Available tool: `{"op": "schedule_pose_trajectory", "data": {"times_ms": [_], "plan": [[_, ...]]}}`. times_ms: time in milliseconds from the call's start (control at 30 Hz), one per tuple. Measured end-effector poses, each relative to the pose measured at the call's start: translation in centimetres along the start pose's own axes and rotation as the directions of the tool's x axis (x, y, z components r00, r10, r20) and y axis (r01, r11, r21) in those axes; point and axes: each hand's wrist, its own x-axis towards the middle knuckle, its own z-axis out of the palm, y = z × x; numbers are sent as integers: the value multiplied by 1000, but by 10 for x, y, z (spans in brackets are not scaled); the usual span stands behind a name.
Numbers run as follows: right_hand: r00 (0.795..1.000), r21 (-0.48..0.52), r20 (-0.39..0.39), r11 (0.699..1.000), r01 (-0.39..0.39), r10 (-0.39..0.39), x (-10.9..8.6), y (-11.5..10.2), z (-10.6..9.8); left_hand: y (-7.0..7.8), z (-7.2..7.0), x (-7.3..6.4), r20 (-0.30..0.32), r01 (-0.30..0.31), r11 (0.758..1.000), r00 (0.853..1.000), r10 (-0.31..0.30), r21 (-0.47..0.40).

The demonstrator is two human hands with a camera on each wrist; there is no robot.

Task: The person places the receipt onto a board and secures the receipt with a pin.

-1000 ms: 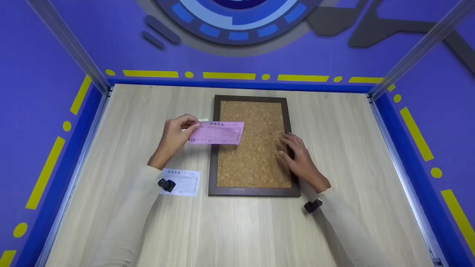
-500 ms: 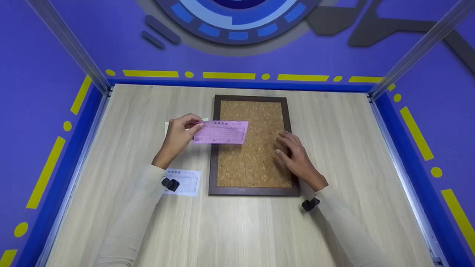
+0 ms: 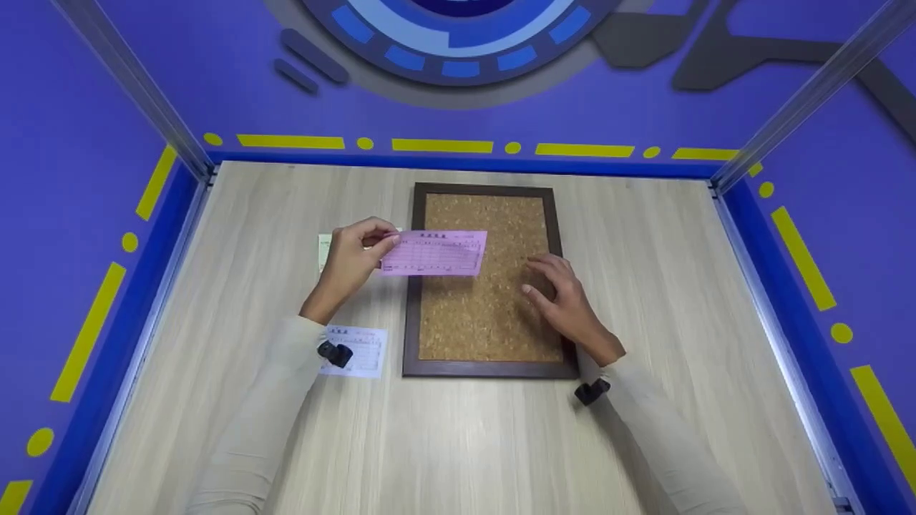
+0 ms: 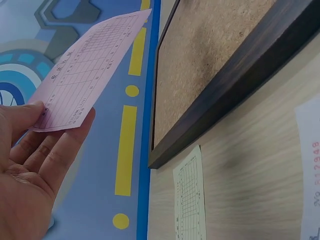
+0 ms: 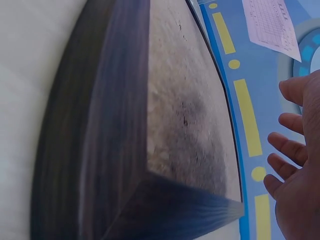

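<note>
Between thumb and fingers, my left hand [image 3: 354, 254] pinches the left end of a pink printed form slip [image 3: 436, 252]. The slip is held up over the left part of a cork board [image 3: 486, 315] with a dark brown wooden frame. In the left wrist view the pink slip [image 4: 87, 70] tilts upward, clear of the board. My right hand [image 3: 569, 300] hovers over the board's right side, fingers slightly bent and holding nothing. The right wrist view shows its fingers spread apart [image 5: 295, 145], away from the pink slip [image 5: 272, 25].
A white printed slip [image 3: 365, 354] lies on the wooden table [image 3: 465, 443] left of the board, partly under the left wrist camera. A pale green slip [image 4: 189, 200] lies farther back, mostly hidden by the left hand. Blue walls [image 3: 458, 121] enclose the table.
My left hand has carried the pink slip a little to the right, farther over the cork. My right hand has moved left from the frame's edge, over the cork.
</note>
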Motion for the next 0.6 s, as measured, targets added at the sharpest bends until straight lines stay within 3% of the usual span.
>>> {"op": "schedule_pose_trajectory", "data": {"times_ms": [600], "plan": [[999,24,-7,999,48,-48,16,-14,10,7,13,5,6,21,994,1000,-20,-108]]}}
